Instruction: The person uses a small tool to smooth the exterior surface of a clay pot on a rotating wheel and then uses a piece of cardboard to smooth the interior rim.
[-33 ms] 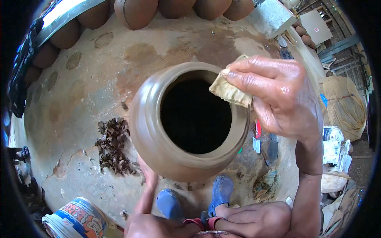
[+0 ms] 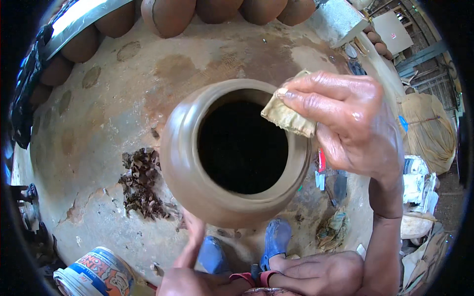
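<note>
A round clay pot [image 2: 185, 197] with a wide mouth stands in front of me, its surface wet and smooth. Its inside is dark. My right hand [image 2: 345, 118] is closed on a folded beige cloth [image 2: 289, 118], pinched between thumb and fingers, which lies over the right side of the pot's rim [image 2: 295, 163]. Low on the pot's near left side is my left hand [image 2: 193, 228]; the pot's belly hides part of it. I cannot tell whether its fingers grip or merely touch the pot.
Dark clay scraps [image 2: 143, 185] lie on the floor left of the pot. A printed bucket [image 2: 96, 271] stands at the lower left. Several brown pots [image 2: 168, 17] line the far side. A crumpled rag [image 2: 333, 229] and small tools lie to the right, near my blue shoes [image 2: 277, 239].
My left hand has shifted slightly right and toward me beneath the pot. My right hand keeps the cloth at the rim, almost unmoved.
</note>
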Tool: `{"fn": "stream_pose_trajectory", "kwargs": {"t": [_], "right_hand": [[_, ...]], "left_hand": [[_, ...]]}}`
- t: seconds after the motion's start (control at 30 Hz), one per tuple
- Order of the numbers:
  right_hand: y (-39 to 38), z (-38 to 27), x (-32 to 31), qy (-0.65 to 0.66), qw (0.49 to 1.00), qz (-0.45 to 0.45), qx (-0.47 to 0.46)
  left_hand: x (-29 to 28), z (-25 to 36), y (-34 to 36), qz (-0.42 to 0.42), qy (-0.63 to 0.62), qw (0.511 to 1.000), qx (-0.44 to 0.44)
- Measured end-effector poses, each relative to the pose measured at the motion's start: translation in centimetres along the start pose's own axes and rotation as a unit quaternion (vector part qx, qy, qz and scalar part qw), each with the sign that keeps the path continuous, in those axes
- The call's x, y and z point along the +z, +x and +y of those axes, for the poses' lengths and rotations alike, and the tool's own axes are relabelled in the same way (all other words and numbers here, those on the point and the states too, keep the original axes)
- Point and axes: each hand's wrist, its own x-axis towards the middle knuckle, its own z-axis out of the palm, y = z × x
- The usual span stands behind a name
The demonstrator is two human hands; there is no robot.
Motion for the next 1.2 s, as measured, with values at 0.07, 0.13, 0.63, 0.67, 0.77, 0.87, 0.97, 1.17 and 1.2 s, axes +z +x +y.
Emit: {"fn": "stream_pose_trajectory", "kwargs": {"t": [0.07, 0.13, 0.63, 0.67, 0.77, 0.87, 0.97, 1.17, 1.2], "right_hand": [[-0.3, -0.6, 0.1, 0.013, 1.0, 0.0, 0.01], [-0.9, -0.5, 0.3, 0.003, 1.0, -0.008, 0.017], [-2.0, -1.3, 0.4, 0.032, 0.998, 0.007, 0.056], [-2.6, -1.1, 0.1, 0.02, 0.998, -0.008, 0.062], [-1.5, -1.7, -1.0, 0.029, 0.999, -0.002, 0.045], [-2.2, -1.9, -0.8, 0.015, 0.998, -0.005, 0.059], [-1.8, -2.8, -1.0, 0.019, 0.998, -0.001, 0.059], [-2.9, -2.0, -1.6, 0.054, 0.997, -0.003, 0.061], [-2.4, -1.6, -1.0, 0.058, 0.997, 0.022, 0.052]], "left_hand": [[-0.9, 2.1, -3.6, -0.212, -0.026, 0.959, -0.186], [-0.1, 5.5, -5.8, -0.324, 0.002, 0.911, -0.255], [-1.9, 0.0, -5.8, -0.36, 0.043, 0.88, -0.305], [-0.7, 5.7, -6.2, -0.357, 0.047, 0.89, -0.279], [-4.5, 2.2, -0.4, -0.132, -0.089, 0.96, -0.231], [-6.2, 3.7, 6.9, -0.141, -0.164, 0.967, -0.132], [-7.4, -1.8, 2.9, -0.072, -0.087, 0.99, -0.085], [-1.7, 8.6, -6.4, -0.506, -0.061, 0.757, -0.409], [-3.5, 7.4, -4.9, -0.45, -0.053, 0.81, -0.371]]}}
